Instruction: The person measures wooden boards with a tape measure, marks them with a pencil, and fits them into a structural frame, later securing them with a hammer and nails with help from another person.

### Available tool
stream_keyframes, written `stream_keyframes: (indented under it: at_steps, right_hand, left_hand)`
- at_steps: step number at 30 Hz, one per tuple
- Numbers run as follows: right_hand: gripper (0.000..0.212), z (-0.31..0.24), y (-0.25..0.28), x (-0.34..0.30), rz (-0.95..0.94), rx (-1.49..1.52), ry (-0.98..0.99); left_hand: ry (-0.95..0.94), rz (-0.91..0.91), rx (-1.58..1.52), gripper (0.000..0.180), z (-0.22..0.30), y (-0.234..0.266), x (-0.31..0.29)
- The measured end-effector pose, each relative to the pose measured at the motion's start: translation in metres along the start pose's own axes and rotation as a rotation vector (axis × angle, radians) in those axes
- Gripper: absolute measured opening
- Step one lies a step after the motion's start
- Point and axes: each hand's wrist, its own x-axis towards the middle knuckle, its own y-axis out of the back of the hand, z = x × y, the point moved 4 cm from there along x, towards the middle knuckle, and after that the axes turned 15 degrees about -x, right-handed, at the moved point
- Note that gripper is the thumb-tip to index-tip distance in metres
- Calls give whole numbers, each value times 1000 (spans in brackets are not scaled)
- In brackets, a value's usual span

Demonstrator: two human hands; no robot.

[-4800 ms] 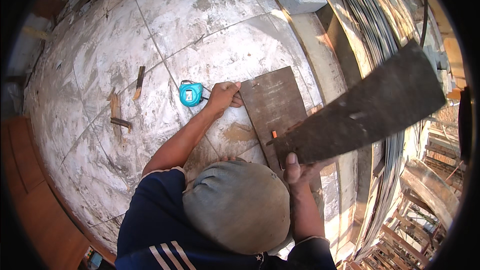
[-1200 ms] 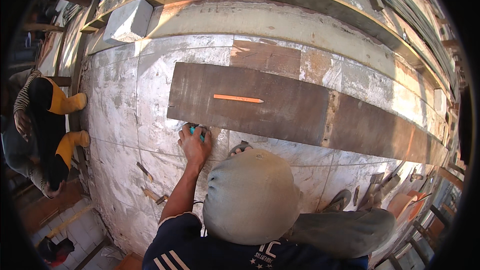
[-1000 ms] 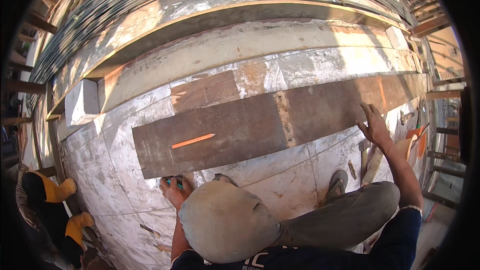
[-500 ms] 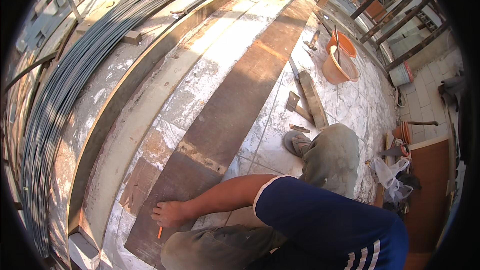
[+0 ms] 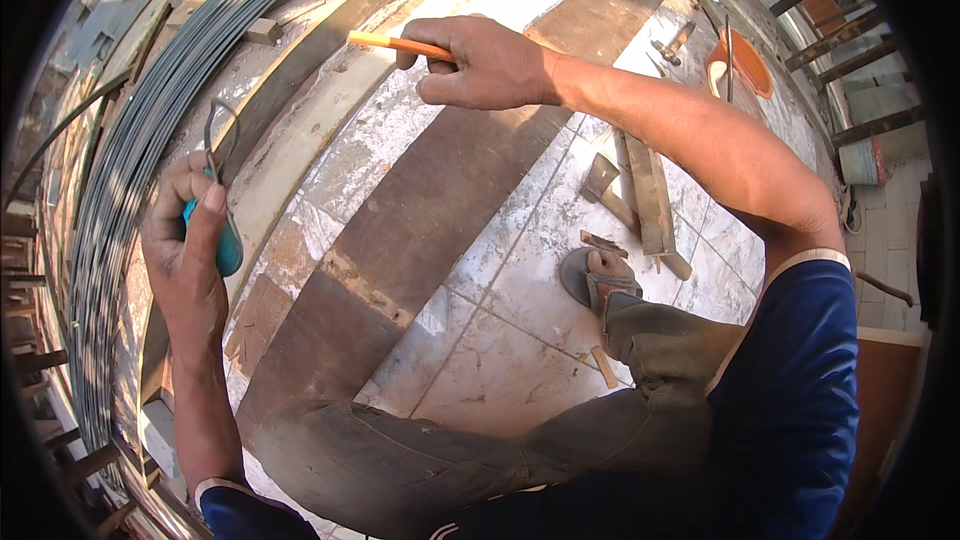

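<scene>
My right hand [image 5: 485, 65] is raised above the long brown wooden board [image 5: 450, 190], fingers closed around an orange pencil [image 5: 400, 44] that points left. On the left, my left hand [image 5: 190, 225] grips a small teal case [image 5: 228, 240] with a dark cord loop [image 5: 225, 130] standing out above it; its exact kind is partly hidden by the fingers. The board lies slantwise across the white, stained tiles [image 5: 510, 340], passing under my bent leg at its near end. A pale worn patch [image 5: 365, 290] crosses it.
A raised wooden edge board [image 5: 300, 70] and a bundle of steel bars [image 5: 130, 180] run along the left. Right of the brown board lie a hatchet [image 5: 610, 190], a timber piece [image 5: 655, 200] and a hammer [image 5: 675, 43]. An orange bucket [image 5: 750, 70] stands farther off.
My right hand has lifted off the board's near end and moved up and away, still with the pencil. My left hand has come into view holding the teal case.
</scene>
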Motion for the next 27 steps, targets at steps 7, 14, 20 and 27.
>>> stream_keyframes:
  at_steps: [7, 14, 20, 27]
  right_hand:
    - [24, 86, 34, -19, 165, 647, -228]
    - [9, 156, 10, 0, -78, 993, -331]
    - [16, 189, -78, 17, -59, 771, -382]
    - [21, 252, -127, 69, -102, 140, -306]
  left_hand:
    - [181, -161, -37, 22, -40, -240, 101]
    - [204, 173, -331, 16, -120, -279, 95]
    - [325, 408, -357, 12, -206, -277, 56]
    - [636, 451, -270, 25, -262, -266, 17]
